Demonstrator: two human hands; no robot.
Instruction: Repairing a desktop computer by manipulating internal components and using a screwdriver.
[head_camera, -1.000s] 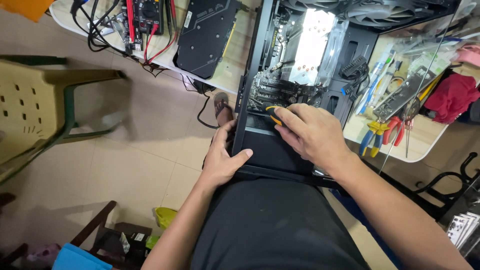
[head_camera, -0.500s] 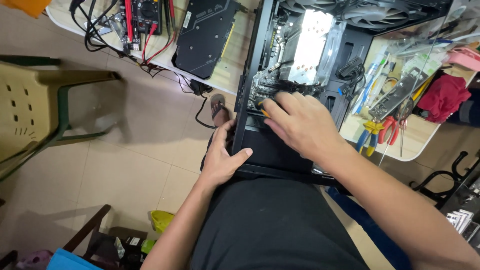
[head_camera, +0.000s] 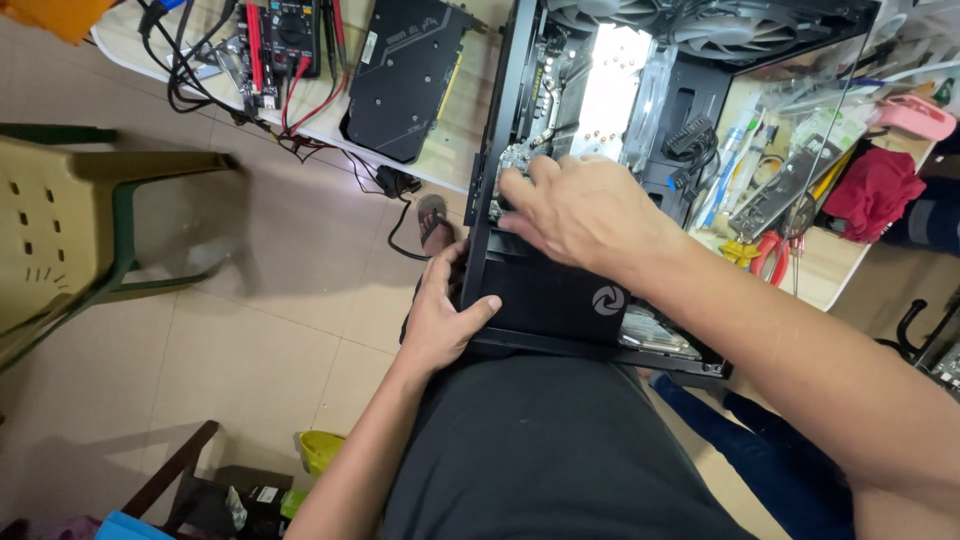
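Item: open black computer case (head_camera: 560, 300), lying across my lap and against the counter (head_camera: 455, 150) edge, its inside facing up at me.

Left hand (head_camera: 445, 325): clamped on the near left edge of the case, thumb over the rim and fingers underneath, steadying it. It has kept this spot over the last second.

Right hand (head_camera: 585, 215): half a second ago it sat lower, over the black cover plate; it has since slid away from me, and the fingers now reach, loosely spread and slightly curled, into the board area by the cables. The small yellow piece seen at its fingertips a second ago no longer shows; whether I hold anything now, I cannot tell. Judged from this, work has shifted from the cover plate to the parts deeper inside.

Beyond my right hand: lit cooler (head_camera: 610, 85) and case fan (head_camera: 735, 30).
Beyond my left hand: graphics card (head_camera: 405, 75), meter with red and black leads (head_camera: 290, 40).
Right of my right hand: red-handled pliers (head_camera: 770, 255), red cloth (head_camera: 870, 190).
Left of my left hand: plastic chair (head_camera: 60, 230) on the floor.
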